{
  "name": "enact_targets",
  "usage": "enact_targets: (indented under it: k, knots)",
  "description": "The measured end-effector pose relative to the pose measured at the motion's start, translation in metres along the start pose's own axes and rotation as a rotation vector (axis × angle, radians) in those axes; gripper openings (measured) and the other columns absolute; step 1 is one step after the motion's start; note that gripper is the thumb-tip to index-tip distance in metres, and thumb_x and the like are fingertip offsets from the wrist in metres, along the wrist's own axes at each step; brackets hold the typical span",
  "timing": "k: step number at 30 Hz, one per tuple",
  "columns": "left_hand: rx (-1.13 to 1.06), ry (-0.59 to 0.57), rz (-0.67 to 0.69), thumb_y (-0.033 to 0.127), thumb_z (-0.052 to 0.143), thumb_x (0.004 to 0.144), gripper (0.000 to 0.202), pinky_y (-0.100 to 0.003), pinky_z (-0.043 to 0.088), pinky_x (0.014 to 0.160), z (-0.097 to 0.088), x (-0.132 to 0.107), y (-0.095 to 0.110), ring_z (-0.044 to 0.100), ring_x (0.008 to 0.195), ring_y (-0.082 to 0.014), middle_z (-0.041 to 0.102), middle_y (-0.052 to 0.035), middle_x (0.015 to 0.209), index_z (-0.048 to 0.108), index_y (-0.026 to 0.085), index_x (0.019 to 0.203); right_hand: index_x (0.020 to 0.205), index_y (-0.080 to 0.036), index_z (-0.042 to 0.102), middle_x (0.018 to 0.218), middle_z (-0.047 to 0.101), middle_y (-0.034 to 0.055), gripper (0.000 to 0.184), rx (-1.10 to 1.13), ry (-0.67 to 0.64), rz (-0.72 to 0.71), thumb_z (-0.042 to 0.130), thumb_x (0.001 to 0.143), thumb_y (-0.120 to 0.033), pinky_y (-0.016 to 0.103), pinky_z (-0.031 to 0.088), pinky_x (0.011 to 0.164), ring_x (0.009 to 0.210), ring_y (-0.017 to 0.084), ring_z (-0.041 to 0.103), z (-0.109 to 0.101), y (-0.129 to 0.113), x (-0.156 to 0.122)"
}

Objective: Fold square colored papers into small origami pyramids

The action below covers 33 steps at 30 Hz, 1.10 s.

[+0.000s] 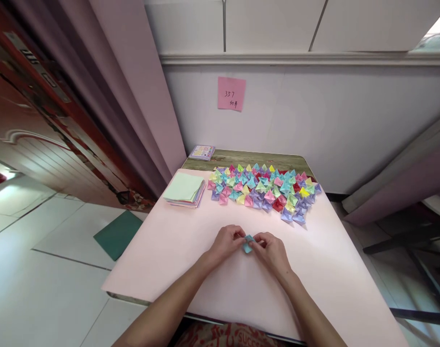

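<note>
Between my two hands, over the front half of the table, is a small folded piece of blue origami paper (248, 244). My left hand (227, 242) pinches its left side with thumb and fingertips. On the right side, my right hand (271, 249) grips it the same way, the thumb lying on the paper's face. Beyond my hands spreads a wide cluster of folded paper origami pieces (260, 185) in purple, blue, pink, yellow, green and red. To the left of that cluster lies a stack of square coloured paper (185, 187), a pale green sheet on top.
A pink cover (162, 250) lies over the table. At the far left corner sits a small printed pack (202, 152). A pink note (231, 94) is stuck to the wall behind. A dark green sheet (117, 234) rests on the floor at left.
</note>
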<state>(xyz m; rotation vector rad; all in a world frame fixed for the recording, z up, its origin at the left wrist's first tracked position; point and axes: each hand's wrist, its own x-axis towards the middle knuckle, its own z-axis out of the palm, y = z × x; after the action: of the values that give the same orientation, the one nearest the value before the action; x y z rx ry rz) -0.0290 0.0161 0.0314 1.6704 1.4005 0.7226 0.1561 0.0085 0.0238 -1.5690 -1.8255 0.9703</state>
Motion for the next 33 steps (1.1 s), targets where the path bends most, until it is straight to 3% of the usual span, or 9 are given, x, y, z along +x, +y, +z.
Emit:
enact_targets:
  k: [5,8,11,13,15,17,20,27,33]
  knots:
    - [-0.514,-0.055,-0.111,0.035,0.067,0.073,0.021,-0.026,0.048,0.061,-0.006,0.002,0.014,0.057,0.061,-0.0125,0.062,0.0002,0.069,0.06,0.016,0.076,0.086,-0.021,0.069,0.093,0.07,0.0057,0.034,0.205,0.104,0.048,0.061,0.078,-0.053,0.028,0.048,0.056,0.061,0.017,0.061,-0.007,-0.01,0.006]
    - [-0.622,0.086,-0.093,0.035,0.069,0.074,0.023,-0.025,0.049,0.063,-0.008,0.002,0.026,0.058,0.063,-0.0121,0.062,-0.0003,0.07,0.06,0.015,0.078,0.103,-0.021,0.063,0.103,0.068,0.0081,0.046,0.197,0.242,0.082,0.065,0.073,-0.056,0.029,0.05,0.059,0.063,0.017,0.063,-0.013,-0.019,0.009]
    - [-0.68,0.243,-0.052,0.034,0.07,0.074,0.022,-0.027,0.051,0.067,-0.01,0.001,0.04,0.06,0.066,-0.0127,0.063,-0.001,0.073,0.061,0.015,0.08,0.097,-0.021,0.061,0.091,0.069,0.0058,0.046,0.153,0.268,0.107,0.065,0.072,-0.059,0.029,0.049,0.057,0.061,0.018,0.063,-0.02,-0.031,0.01]
    - [-0.704,0.313,-0.023,0.034,0.07,0.075,0.021,-0.028,0.052,0.07,-0.014,0.0,0.048,0.061,0.069,-0.0133,0.064,-0.0012,0.075,0.06,0.016,0.08,0.101,-0.022,0.059,0.101,0.067,0.0081,0.049,0.149,0.343,0.086,0.067,0.071,-0.06,0.029,0.049,0.057,0.07,0.02,0.064,-0.025,-0.039,0.009]
    - [-0.684,0.358,0.007,0.033,0.068,0.077,0.019,-0.029,0.052,0.073,-0.019,-0.002,0.055,0.061,0.073,-0.0144,0.064,-0.0014,0.077,0.06,0.017,0.081,0.11,-0.022,0.055,0.112,0.064,0.0103,0.053,0.168,0.471,0.041,0.067,0.072,-0.057,0.029,0.051,0.059,0.079,0.02,0.064,-0.031,-0.047,0.008]
    - [-0.621,0.382,0.037,0.033,0.066,0.079,0.016,-0.029,0.052,0.075,-0.025,-0.004,0.061,0.062,0.075,-0.0151,0.065,-0.0013,0.078,0.06,0.018,0.082,0.107,-0.022,0.058,0.105,0.066,0.0092,0.044,0.181,0.542,-0.029,0.065,0.077,-0.053,0.029,0.051,0.062,0.077,0.019,0.063,-0.036,-0.054,0.006]
    - [-0.486,0.378,0.084,0.032,0.064,0.082,0.014,-0.028,0.051,0.074,-0.031,-0.008,0.07,0.062,0.075,-0.0154,0.065,-0.0012,0.079,0.062,0.019,0.082,0.096,-0.022,0.065,0.091,0.068,0.0067,0.031,0.197,0.484,-0.14,0.062,0.082,-0.049,0.03,0.052,0.065,0.071,0.018,0.062,-0.041,-0.067,0.004]
    - [-0.155,0.444,0.382,0.021,0.06,0.086,0.005,-0.029,0.052,0.076,-0.039,-0.02,0.097,0.064,0.081,-0.0169,0.068,-0.004,0.086,0.064,0.019,0.088,0.112,-0.02,0.058,0.094,0.069,0.0072,0.044,0.427,0.402,-0.152,0.072,0.076,-0.043,0.031,0.057,0.067,0.079,0.02,0.067,-0.042,-0.088,0.003]
    - [0.029,0.47,0.657,0.007,0.059,0.083,0.021,-0.03,0.052,0.077,-0.045,-0.026,0.107,0.063,0.084,-0.0162,0.068,-0.004,0.09,0.061,0.021,0.098,0.126,-0.025,0.055,0.113,0.068,0.0065,0.046,0.228,0.404,-0.363,0.068,0.082,-0.033,0.033,0.057,0.077,0.095,0.022,0.067,-0.051,-0.083,-0.001]
